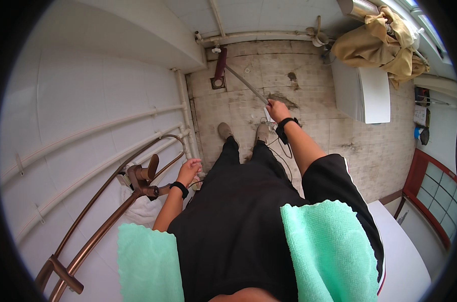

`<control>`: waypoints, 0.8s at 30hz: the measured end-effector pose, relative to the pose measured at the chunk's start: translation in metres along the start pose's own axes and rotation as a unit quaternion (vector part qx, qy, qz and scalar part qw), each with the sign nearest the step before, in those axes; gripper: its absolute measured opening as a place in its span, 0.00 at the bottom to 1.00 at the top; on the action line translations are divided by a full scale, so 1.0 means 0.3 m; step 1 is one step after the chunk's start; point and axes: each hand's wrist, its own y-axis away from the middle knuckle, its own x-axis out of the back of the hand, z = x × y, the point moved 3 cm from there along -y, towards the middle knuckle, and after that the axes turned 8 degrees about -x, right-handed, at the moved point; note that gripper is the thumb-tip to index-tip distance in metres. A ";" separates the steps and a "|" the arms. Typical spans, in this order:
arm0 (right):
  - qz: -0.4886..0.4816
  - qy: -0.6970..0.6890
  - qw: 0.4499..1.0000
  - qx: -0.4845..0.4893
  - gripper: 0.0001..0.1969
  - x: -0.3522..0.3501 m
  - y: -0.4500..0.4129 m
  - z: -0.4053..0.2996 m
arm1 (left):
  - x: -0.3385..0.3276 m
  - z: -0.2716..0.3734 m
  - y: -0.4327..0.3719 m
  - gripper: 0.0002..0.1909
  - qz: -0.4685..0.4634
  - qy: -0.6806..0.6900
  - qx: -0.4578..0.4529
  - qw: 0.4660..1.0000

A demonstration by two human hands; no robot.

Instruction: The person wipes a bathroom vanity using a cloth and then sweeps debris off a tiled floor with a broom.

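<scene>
My right hand (278,110) grips the grey pole of a floor squeegee or broom (247,83). Its dark red head (221,63) rests on the tiled floor at the far left, beside a square floor drain (218,82). My left hand (189,170) hangs at my left side with its fingers partly curled and nothing in it, near a copper-coloured shower mixer (141,180) on the wall. A black band is on each wrist. Mint-green cloths (328,249) hang over my chest on both sides. Dark smears (281,100) mark the floor near my right hand.
White pipes (100,126) run along the left wall. A white appliance or cabinet (375,96) stands at the right under a tan cloth (364,47). Black cables (285,158) lie near my right foot. A red-framed door (432,188) is at the lower right.
</scene>
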 end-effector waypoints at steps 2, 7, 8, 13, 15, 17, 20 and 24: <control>-0.052 0.035 0.997 -0.049 0.13 -0.004 -0.129 -0.037 | -0.013 0.035 0.008 0.13 0.001 -0.017 0.007 1.000; -0.064 0.050 0.991 -0.108 0.15 0.054 -0.258 -0.003 | -0.015 0.044 0.018 0.13 0.005 -0.017 0.000 1.000; -0.057 0.011 0.990 -0.131 0.15 0.063 -0.262 0.058 | -0.019 0.051 0.014 0.13 0.001 -0.018 -0.001 1.000; 0.023 -0.006 0.986 -0.166 0.16 0.094 -0.153 0.227 | -0.040 0.060 -0.011 0.13 0.002 -0.024 -0.005 1.000; 0.048 -0.057 0.978 -0.195 0.14 0.082 -0.101 0.268 | -0.049 0.057 -0.031 0.13 -0.006 -0.016 -0.012 1.000; 0.081 -0.039 0.987 -0.135 0.14 0.078 -0.030 0.202 | -0.061 0.059 -0.041 0.13 -0.008 -0.007 -0.015 1.000; 0.066 -0.076 0.989 -0.112 0.16 0.056 0.056 0.158 | -0.082 0.075 -0.039 0.13 -0.005 -0.015 -0.011 1.000; 0.057 -0.083 0.991 -0.089 0.17 0.061 0.020 0.161 | -0.107 0.085 -0.046 0.13 -0.020 -0.039 -0.010 0.999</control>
